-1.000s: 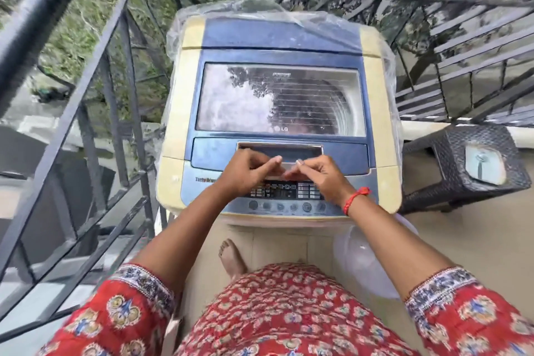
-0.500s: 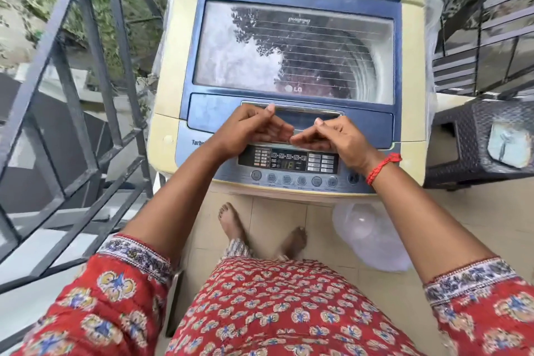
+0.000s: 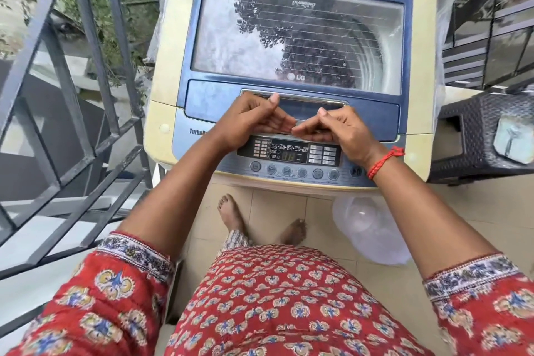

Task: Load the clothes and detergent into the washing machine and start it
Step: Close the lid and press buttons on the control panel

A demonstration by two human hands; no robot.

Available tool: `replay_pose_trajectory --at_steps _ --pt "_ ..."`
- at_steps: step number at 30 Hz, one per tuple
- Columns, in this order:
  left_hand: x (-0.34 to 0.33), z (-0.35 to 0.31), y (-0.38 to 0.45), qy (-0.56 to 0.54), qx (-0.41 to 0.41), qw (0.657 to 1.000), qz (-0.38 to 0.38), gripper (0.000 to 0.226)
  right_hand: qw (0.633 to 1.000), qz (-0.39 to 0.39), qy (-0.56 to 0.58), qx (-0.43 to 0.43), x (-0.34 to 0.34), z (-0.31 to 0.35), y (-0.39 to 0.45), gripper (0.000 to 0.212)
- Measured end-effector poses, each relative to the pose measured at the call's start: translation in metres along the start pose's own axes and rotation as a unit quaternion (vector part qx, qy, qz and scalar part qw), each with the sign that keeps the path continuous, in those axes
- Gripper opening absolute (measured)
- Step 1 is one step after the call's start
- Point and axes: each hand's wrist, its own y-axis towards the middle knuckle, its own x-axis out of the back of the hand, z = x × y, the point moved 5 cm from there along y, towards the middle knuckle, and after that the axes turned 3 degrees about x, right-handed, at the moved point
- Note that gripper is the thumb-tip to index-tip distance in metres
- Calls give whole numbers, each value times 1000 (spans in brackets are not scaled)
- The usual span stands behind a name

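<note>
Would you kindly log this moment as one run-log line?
lid: closed | left hand: at lid handle, empty | right hand: same | control panel: lit

Washing machine [image 3: 291,37] stands between railing [image 3: 72,95] and stool [image 3: 485,136].

Single head-worn view, looking steeply forward and down, close over the washing machine [image 3: 289,37]; railing [image 3: 72,95] at left edge, stool [image 3: 476,136] at right, floor [image 3: 277,211] below.

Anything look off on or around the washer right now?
Mostly fine: the lid is shut and the display is lit. One oddity: a clear plastic cover lies on the floor by the washer's front right corner.
</note>
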Motion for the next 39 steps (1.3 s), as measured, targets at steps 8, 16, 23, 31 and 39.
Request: replay_pose_trajectory --at_steps 8,16,23,31,39 --pt "0 0 0 8 -7 1000 -1 49 1000 -7 -2 5 1 0 0 43" --pt "1 1 1 24 -11 1000 -5 47 1000 -12 -1 7 1 -1 1 43" --pt "1 2 2 17 -13 1000 -3 48 1000 -15 -2 5 1 0 1 45" --pt "2 4 3 19 -12 1000 0 51 1000 -14 -4 6 1 0 1 46" --pt "3 5 3 17 -3 1000 -4 53 1000 -16 -2 4 -1 1 0 46"
